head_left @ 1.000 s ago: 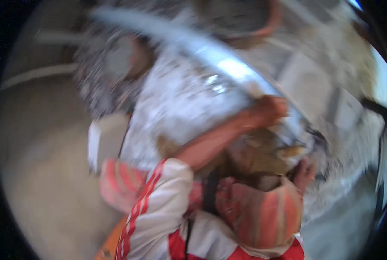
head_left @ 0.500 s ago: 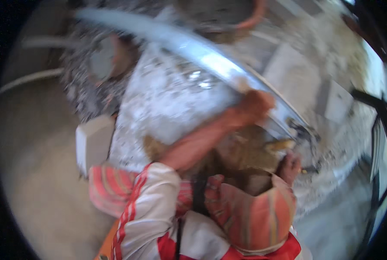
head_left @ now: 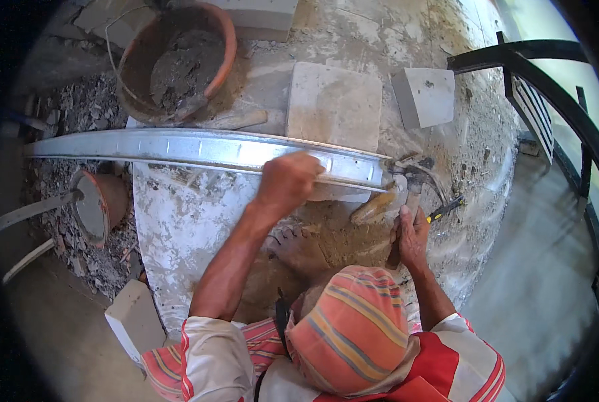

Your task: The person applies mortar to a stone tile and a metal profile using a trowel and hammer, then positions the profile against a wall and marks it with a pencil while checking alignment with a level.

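A long silver metal channel (head_left: 205, 149) lies across the work area from far left to the centre right. My left hand (head_left: 289, 177) is closed at its near edge, knuckles up; the fingertips are hidden. At the channel's right end, my right hand (head_left: 412, 234) is wrapped round the wooden handle of a hammer (head_left: 413, 197). The hammer's dark head points away from me, close to the channel's end. A yellow-and-black handled tool (head_left: 445, 209) lies just right of that hand. Left of it, a yellowish-brown piece (head_left: 372, 208) rests below the channel.
Beyond the channel stand a round tub (head_left: 229, 50) of grey mortar, a flat pale block (head_left: 333, 100) and a smaller block (head_left: 425, 97). A small bucket (head_left: 105, 208) sits among rubble at left. Another block (head_left: 135, 318) lies near-left. Black metal railing (head_left: 547, 50) runs along the right.
The view has turned, so the channel now lies nearly level instead of slanting. My right hand now shows on the hammer handle; my left hand remains at the channel.
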The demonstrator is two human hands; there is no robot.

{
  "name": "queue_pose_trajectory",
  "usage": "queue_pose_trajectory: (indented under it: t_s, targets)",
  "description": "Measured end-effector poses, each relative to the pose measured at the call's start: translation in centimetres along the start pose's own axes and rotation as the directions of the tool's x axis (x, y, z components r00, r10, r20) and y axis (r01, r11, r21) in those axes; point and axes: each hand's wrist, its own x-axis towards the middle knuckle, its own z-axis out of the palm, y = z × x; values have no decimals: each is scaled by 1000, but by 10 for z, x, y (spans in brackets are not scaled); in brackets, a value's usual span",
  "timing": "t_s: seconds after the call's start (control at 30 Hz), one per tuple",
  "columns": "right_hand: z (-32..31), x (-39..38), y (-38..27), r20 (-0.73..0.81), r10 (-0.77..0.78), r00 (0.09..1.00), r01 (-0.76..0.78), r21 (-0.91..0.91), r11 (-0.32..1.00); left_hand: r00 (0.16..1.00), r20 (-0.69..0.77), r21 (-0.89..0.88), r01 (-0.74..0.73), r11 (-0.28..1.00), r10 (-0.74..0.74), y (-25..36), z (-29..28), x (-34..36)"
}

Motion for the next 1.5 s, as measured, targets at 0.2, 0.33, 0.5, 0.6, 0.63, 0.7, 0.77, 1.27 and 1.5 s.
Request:
queue_pose_trajectory:
  t_s: [0.2,0.33,0.5,0.6,0.63,0.7,0.77,1.27,1.5]
  targets:
    - [-2,0,-10,-57,-21,998,19,-39,999,929,-113,-246,318,915,-353,-2,-4,0]
    - [-12,1,-5,-74,109,991,-107,34,994,940,-11,-171,335,927,-342,6,-10,9]
    - [-12,3,22,-115,168,979,-159,82,984,998,61,260,-34,965,19,21,12,-10]
    - [-14,2,26,-107,206,973,-201,57,978,998,-56,168,-26,986,35,10,3,-17]
    - [-13,1,25,-105,219,970,-214,51,975,988,-129,14,81,997,-79,7,-1,-15]
    - [-11,2,26,-95,228,969,-224,46,973,960,-182,-63,205,977,-213,4,-8,-6]
    - [-13,4,33,-101,262,960,-262,8,965,976,-25,96,219,971,-218,14,-14,14]
    - [-6,17,29,-45,176,983,-181,-193,964,943,122,226,277,934,-310,24,-13,21]
    - [-10,28,39,-28,104,994,-107,-152,983,913,46,-109,408,907,-405,12,-19,8]
